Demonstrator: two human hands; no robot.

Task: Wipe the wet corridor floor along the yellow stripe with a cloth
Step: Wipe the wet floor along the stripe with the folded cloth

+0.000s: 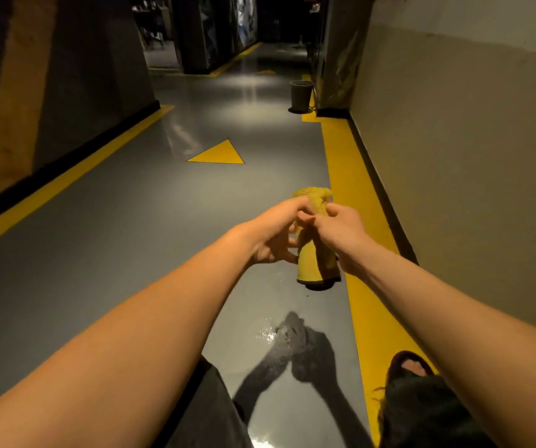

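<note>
A yellow cloth (312, 257) hangs in the air in front of me, above the grey floor. My left hand (276, 232) pinches its upper part from the left. My right hand (341, 229) pinches it from the right, and the top of the cloth bunches up beyond the fingers. The lower end dangles free. A yellow stripe (354, 176) runs along the right wall. A wet patch (268, 334) glistens on the floor just left of the stripe, under the shadow of my hands.
A dark bucket (301, 96) stands farther down the corridor by the right wall. A yellow triangle (220, 153) is painted mid-floor. A second yellow stripe (66, 179) follows the left wall. My foot in a sandal (410, 367) rests on the right stripe.
</note>
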